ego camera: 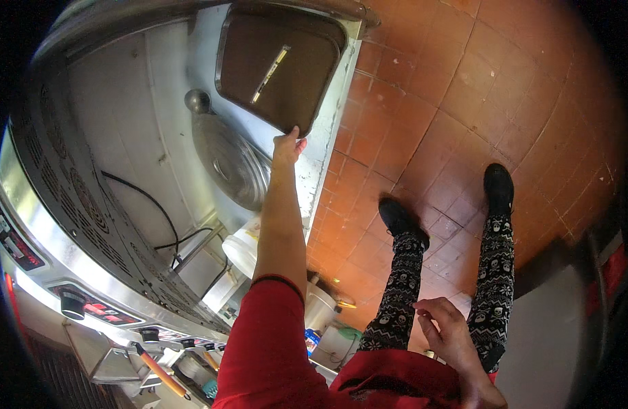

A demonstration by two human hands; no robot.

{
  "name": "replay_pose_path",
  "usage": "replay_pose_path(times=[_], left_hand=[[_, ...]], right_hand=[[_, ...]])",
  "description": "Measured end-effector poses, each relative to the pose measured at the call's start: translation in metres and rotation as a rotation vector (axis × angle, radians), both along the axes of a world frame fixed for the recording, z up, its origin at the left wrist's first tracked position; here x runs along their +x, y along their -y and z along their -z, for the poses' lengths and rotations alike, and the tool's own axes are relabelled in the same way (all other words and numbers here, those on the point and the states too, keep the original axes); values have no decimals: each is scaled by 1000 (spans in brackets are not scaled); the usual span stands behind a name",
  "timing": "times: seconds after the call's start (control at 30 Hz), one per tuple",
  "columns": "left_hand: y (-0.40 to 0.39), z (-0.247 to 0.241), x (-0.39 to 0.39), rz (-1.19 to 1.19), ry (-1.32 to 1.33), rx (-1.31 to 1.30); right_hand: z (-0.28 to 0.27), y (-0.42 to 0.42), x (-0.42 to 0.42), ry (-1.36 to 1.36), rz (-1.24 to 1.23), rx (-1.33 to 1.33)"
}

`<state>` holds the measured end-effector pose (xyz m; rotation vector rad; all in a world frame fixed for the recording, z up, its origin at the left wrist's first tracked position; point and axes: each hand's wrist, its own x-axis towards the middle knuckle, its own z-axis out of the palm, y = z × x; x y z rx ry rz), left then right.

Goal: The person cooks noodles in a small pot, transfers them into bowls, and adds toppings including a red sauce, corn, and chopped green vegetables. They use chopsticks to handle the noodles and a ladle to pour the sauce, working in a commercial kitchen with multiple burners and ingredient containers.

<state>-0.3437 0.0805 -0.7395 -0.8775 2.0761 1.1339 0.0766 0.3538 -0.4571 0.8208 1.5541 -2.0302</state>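
Observation:
My left hand (290, 147) grips the near corner of a dark brown rectangular tray (304, 66), which lies on a light metal shelf (314, 168). A narrow yellow and white strip (269, 74) lies slantwise on the tray. Left of my left hand, on the same shelf, is a large oval-looking metal lid or pan (227, 158), with a dark round ball-like object (197, 101) at its far end. My right hand (444, 330) hangs in front of my legs, its fingers loosely bent and apart, with nothing seen in it.
A metal appliance with black knobs (72, 305) curves along the left. A white bucket (240, 250) is beside my left forearm, and a metal pot (319, 307) lies beyond it. An orange-handled tool (160, 372) is at lower left. My black shoes stand on the red tiled floor (436, 117).

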Motion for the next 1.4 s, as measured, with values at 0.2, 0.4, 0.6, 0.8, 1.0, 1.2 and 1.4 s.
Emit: replay_pose_path(times=[0.2, 0.4, 0.6, 0.8, 1.0, 1.2, 1.4], left_hand=[[-4, 2, 12, -83, 80, 146], [9, -37, 73, -445, -61, 478], [27, -142, 233, -217, 119, 319], [17, -255, 373, -312, 432, 552], [-118, -398, 343, 55, 644, 653], [-247, -459, 265, 454, 511, 826], [-413, -569, 179, 183, 350, 1263]], right_hand=[[9, 5, 11, 63, -17, -67], [30, 16, 26, 30, 23, 75], [80, 27, 58, 198, 505, -282], [24, -49, 84, 268, 1167, -624], [-131, -157, 110, 51, 954, -276], [-217, -232, 93, -81, 1056, 47], [-286, -332, 22, -285, 1274, 195]])
